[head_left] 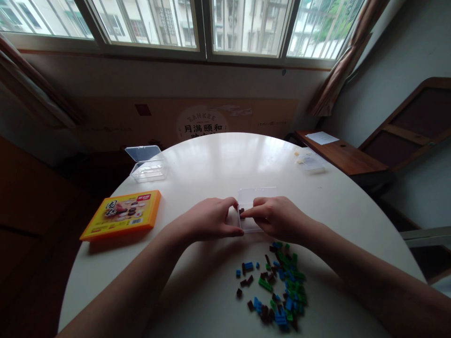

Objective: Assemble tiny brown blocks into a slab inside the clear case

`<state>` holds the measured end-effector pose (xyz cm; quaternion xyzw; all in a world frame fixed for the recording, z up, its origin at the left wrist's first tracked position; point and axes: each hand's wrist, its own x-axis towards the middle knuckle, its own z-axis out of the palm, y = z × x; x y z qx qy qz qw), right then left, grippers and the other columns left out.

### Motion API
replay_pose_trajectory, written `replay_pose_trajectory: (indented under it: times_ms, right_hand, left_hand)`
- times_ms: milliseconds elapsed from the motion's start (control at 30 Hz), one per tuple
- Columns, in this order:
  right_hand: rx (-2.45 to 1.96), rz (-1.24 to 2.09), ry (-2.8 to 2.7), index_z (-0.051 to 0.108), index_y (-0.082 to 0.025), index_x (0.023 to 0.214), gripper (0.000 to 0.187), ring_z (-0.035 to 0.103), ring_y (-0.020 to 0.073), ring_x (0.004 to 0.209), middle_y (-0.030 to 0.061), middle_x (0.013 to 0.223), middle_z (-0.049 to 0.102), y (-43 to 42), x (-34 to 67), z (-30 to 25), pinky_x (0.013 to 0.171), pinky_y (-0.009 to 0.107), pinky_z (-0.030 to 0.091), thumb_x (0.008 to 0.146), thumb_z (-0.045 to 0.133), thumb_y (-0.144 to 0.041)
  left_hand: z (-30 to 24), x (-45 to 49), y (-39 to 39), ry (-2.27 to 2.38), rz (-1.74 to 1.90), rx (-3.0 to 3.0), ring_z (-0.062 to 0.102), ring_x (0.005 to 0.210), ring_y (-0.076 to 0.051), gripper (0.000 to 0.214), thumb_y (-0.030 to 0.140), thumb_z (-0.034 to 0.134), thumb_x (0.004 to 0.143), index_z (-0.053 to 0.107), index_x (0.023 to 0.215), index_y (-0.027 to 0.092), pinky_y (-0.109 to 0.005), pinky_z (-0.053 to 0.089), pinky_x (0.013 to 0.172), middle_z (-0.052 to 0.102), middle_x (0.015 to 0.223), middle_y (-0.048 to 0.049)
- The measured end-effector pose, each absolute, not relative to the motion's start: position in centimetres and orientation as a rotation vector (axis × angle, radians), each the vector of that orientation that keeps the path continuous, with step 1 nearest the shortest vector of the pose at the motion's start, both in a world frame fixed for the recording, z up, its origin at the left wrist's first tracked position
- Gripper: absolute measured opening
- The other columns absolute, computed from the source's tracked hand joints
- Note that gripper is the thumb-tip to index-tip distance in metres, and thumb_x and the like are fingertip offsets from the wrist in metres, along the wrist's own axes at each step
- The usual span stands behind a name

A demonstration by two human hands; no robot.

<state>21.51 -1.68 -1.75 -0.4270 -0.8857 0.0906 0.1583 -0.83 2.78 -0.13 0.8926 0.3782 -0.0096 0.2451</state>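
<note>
My left hand point(211, 219) is curled against the left side of a small clear plastic box point(254, 197) with its lid up, thumb along its front edge. My right hand point(276, 217) pinches a small dark brown brick point(241, 212) at the box's left rim, fingers pressed together. Both hands rest on the round white table point(218, 164). Just in front of my right hand lies a loose pile of small blue, green and brown bricks point(282, 286).
An orange flat game box point(121, 215) lies at the left. A second clear box with its lid open point(147, 164) stands at the back left. Another small clear box point(310, 162) sits at the back right, beside a wooden side table point(347, 157) holding a paper.
</note>
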Motion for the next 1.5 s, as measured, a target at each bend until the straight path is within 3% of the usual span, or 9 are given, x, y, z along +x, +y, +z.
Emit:
replay_pose_trajectory:
  times_ms: [467, 700, 1500]
  right_hand:
    - [-1.307, 0.189, -2.456, 0.074, -0.031, 0.109, 0.033, 0.062, 0.014, 0.072, 0.0008, 0.092, 0.072, -1.48, 21.79, -1.76, 0.062, 0.026, 0.041, 0.086, 0.055, -0.016]
    - [-1.405, 0.122, -2.482, 0.077, -0.029, 0.097, 0.018, 0.063, 0.0143, 0.071, -0.0003, 0.086, 0.073, -1.4, 21.42, -1.95, 0.059, 0.028, 0.038, 0.088, 0.061, -0.033]
    - [-1.407, 0.165, -2.473, 0.077, -0.031, 0.093, 0.015, 0.067, 0.0156, 0.076, -0.0018, 0.088, 0.076, -1.25, 20.84, -2.17, 0.062, 0.027, 0.041, 0.087, 0.063, -0.029]
  left_hand:
    - [-0.16, -0.76, 2.75, 1.056, -0.042, 2.438, 0.061, 0.088, -0.027, 0.057, 0.064, 0.062, 0.074, 0.057, 0.118, 0.026, -0.031, 0.043, 0.069, 0.067, 0.097, -0.0058]
    - [-0.29, -0.81, 2.8, 1.049, -0.035, 2.443, 0.062, 0.088, -0.026, 0.059, 0.065, 0.061, 0.074, 0.057, 0.118, 0.026, -0.031, 0.043, 0.068, 0.067, 0.096, -0.0058]
    - [-0.56, -0.86, 2.91, 1.036, -0.014, 2.457, 0.062, 0.088, -0.026, 0.058, 0.064, 0.062, 0.074, 0.057, 0.117, 0.025, -0.032, 0.044, 0.069, 0.067, 0.095, -0.0065]
